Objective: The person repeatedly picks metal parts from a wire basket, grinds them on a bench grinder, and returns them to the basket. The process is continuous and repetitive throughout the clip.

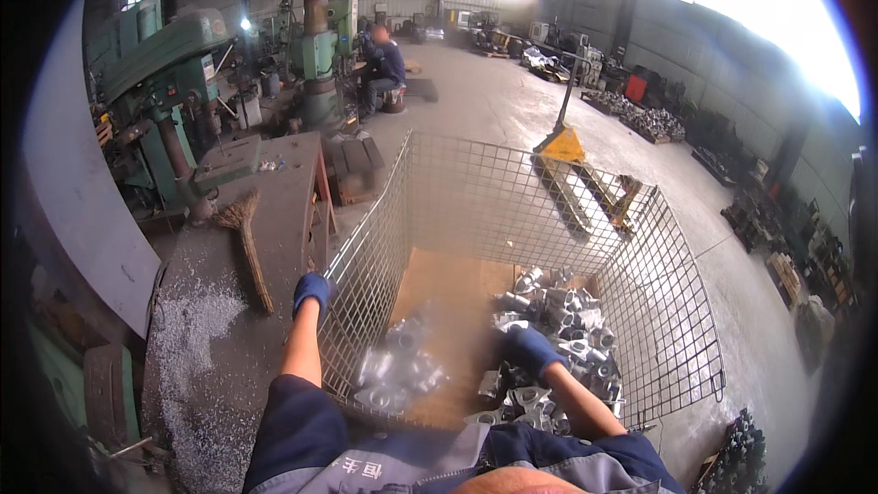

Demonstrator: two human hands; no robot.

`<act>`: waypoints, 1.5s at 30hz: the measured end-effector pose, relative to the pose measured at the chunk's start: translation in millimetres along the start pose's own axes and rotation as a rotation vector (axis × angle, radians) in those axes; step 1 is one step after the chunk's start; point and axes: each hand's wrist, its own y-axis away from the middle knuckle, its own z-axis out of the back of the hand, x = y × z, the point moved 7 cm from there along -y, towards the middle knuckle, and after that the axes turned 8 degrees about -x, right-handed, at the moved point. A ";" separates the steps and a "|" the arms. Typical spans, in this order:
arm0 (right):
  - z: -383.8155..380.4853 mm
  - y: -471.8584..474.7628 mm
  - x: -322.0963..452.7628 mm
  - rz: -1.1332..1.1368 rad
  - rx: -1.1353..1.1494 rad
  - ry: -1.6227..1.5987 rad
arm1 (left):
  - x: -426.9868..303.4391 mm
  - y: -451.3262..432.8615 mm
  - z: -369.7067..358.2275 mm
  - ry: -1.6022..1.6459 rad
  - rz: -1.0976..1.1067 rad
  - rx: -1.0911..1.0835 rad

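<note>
A wire mesh cage [686,288] stands before me, its floor covered by brown cardboard [459,274]. Silvery metal castings [576,315] lie heaped in its right part, and a smaller group of castings [398,370] sits at the left, partly blurred. My left hand [313,291], in a dark blue glove, rests at the cage's left top rim, its fingers hard to make out. Inside the cage, my right hand [531,350], gloved in blue too, reaches down to the right heap. Blur hides its fingertips, so whether it grips a casting cannot be told.
Left of the cage, a metal worktable [274,171] bears a straw hand broom [250,240] and metal shavings [199,336]. Drill presses [164,82] stand beyond. A yellow pallet jack [562,144] is behind the cage; a seated co-worker [384,65] is farther back.
</note>
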 end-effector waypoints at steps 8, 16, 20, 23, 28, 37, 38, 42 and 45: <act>-210.8 136.9 -223.5 -0.854 0.074 -0.355 | 7.1 -32.7 -30.9 -0.114 -0.202 0.001; -322.5 191.8 -259.9 -0.941 0.284 -0.468 | 11.5 -18.0 -13.9 0.083 -0.096 -0.100; -350.6 223.7 -268.9 -0.798 0.640 -0.225 | -7.2 7.0 8.2 -0.035 -0.137 -0.111; -348.8 231.2 -273.4 -0.674 0.616 -0.175 | -8.9 23.0 19.0 0.054 -0.057 -0.107; -337.8 239.1 -271.2 -0.745 0.566 -0.265 | -12.2 30.6 24.9 0.010 -0.076 -0.112; -320.5 216.3 -258.9 -0.724 0.540 -0.305 | -8.8 23.2 21.7 -0.012 -0.108 -0.190; -318.7 211.5 -258.3 -0.717 0.533 -0.307 | -8.4 23.1 21.3 0.035 -0.112 -0.198; -314.9 200.2 -255.8 -0.703 0.511 -0.324 | -4.0 21.5 18.8 0.084 -0.102 -0.212; -314.2 202.4 -256.7 -0.691 0.513 -0.325 | -2.6 21.7 18.9 0.157 -0.107 -0.234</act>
